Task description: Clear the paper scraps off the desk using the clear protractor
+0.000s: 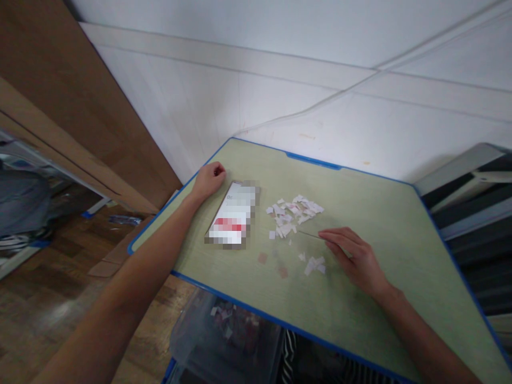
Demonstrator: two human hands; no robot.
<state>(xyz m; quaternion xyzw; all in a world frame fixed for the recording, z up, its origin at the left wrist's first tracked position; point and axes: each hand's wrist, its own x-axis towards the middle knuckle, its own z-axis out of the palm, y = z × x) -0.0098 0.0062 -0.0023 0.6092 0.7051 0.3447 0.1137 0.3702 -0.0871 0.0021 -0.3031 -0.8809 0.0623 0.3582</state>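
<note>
Fingers [218, 167] of left hand [208, 180] curl closed, nothing visible inside, at left edge of table [376, 210], probably for support; phone [234, 213] lies beside, screen up, presumably readable; scraps [296, 209] lie mid-table; stick [311, 234] reaches their edge, right hand [356, 256] pinching its far end for reach, apparently.

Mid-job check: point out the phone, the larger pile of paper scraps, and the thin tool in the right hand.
Phone [232, 213], head view: middle of its screen.
Larger pile of paper scraps [296, 210], head view: scraps near its middle.
Thin tool [310, 234], head view: middle of its visible length.
</note>
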